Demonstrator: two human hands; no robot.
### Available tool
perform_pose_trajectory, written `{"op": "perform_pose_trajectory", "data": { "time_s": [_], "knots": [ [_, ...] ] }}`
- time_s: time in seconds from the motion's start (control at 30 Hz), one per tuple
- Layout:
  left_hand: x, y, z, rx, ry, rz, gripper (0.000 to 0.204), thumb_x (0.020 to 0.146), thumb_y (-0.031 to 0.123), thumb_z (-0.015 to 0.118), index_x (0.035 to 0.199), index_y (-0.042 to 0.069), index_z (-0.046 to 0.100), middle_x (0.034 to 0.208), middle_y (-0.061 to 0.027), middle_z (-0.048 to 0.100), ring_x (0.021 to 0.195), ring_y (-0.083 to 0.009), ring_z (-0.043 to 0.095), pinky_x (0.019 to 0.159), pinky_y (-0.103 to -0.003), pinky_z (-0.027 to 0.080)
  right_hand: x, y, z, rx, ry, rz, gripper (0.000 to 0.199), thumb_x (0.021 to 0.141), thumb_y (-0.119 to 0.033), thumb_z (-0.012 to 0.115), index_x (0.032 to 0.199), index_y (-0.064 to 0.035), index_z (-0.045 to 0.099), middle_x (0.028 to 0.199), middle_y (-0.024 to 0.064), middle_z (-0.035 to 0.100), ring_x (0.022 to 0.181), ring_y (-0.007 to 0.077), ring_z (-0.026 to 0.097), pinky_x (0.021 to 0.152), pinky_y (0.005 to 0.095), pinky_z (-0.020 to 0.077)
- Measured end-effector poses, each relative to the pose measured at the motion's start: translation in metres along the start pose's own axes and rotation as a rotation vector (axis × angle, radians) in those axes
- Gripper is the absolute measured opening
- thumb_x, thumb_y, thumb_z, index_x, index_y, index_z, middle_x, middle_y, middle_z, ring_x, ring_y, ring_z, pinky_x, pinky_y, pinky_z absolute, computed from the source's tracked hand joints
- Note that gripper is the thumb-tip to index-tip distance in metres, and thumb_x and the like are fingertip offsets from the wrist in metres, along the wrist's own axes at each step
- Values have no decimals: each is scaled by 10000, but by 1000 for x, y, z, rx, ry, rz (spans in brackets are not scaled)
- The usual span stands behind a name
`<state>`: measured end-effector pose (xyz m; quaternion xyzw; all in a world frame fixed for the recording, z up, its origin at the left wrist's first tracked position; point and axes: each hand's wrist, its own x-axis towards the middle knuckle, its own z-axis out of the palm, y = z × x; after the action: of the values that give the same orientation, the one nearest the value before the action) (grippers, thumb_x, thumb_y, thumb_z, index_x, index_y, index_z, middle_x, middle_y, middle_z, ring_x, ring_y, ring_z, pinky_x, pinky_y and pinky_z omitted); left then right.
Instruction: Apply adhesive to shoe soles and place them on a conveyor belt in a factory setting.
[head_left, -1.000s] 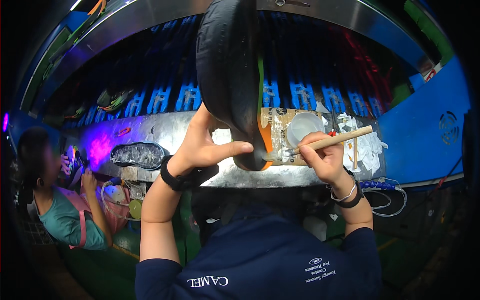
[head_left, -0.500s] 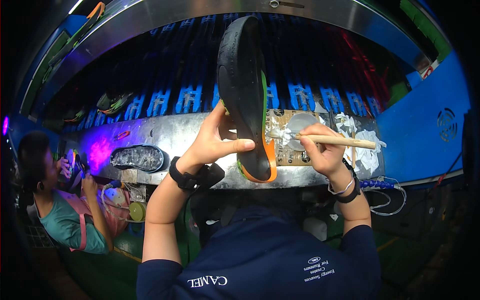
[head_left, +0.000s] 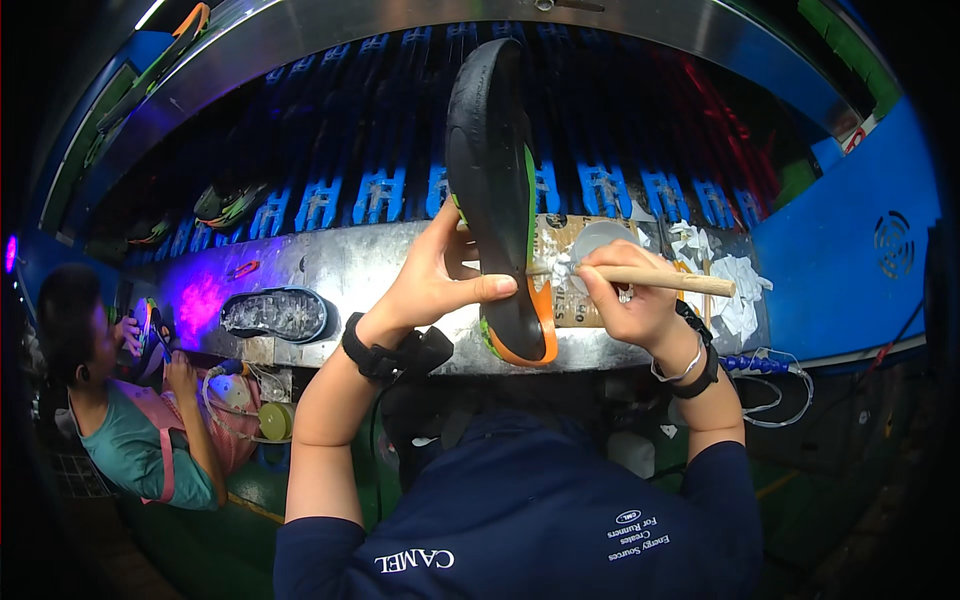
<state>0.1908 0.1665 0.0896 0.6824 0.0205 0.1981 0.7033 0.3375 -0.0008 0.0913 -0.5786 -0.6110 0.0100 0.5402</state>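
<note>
A long black shoe sole [head_left: 488, 190] with an orange heel rim and green edging stands lengthwise in front of me. My left hand [head_left: 445, 280] is closed on its left side, the thumb lying across the black face near the heel. In my right hand [head_left: 635, 298] is a brush with a pale wooden handle [head_left: 690, 280], pinched between thumb and fingers. The brush's tip reaches the sole's right edge, just above the orange part. Behind my right fingers sits a round grey-white dish [head_left: 600, 236] on brown cardboard [head_left: 572, 316].
Crumpled white paper scraps [head_left: 738, 290] lie right of the dish. On the metal bench [head_left: 385, 255] at left rests a dark sole-shaped tray [head_left: 275, 314]. Blue conveyor racks [head_left: 378, 195] run behind. A co-worker [head_left: 150, 430] holds a shoe part at far left. A blue machine panel [head_left: 845, 270] stands right.
The brush and my right hand have shifted slightly left and down along the sole's edge. The sole has tipped a little to the right in my left hand.
</note>
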Motion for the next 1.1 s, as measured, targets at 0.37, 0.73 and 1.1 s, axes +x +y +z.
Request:
{"op": "perform_pose_trajectory", "data": {
  "time_s": [0.37, 0.73, 1.1],
  "knots": [
    [2, 1, 5, -20, -21, -49, 805, 648, 66, 714, 1293, 65, 233, 1091, -105, 473, 983, -208, 500, 800, -349, 468, 14, 7, 1, -57, 80, -183, 68, 705, 37, 593, 719, -3, 540, 626, 54, 549, 435, 80, 441, 384, 208, 330],
    [1, -4, 12, -51, -49, -65, 820, 659, 112, 714, 1303, 30, 213, 1185, -124, 420, 1037, -224, 478, 863, -351, 419, 28, 10, -17, -24, 218, -55, 123, 697, 22, 568, 820, 16, 573, 712, 53, 558, 517, 63, 463, 458, 189, 368],
    [-2, 2, 19, -43, -71, -133, 827, 660, 146, 721, 1298, 18, 210, 1170, -132, 429, 1038, -232, 479, 866, -357, 416, 40, 17, -24, -127, 190, -200, 130, 647, 34, 555, 771, 22, 592, 764, 101, 563, 612, 132, 548, 516, 212, 441]
  ]
}}
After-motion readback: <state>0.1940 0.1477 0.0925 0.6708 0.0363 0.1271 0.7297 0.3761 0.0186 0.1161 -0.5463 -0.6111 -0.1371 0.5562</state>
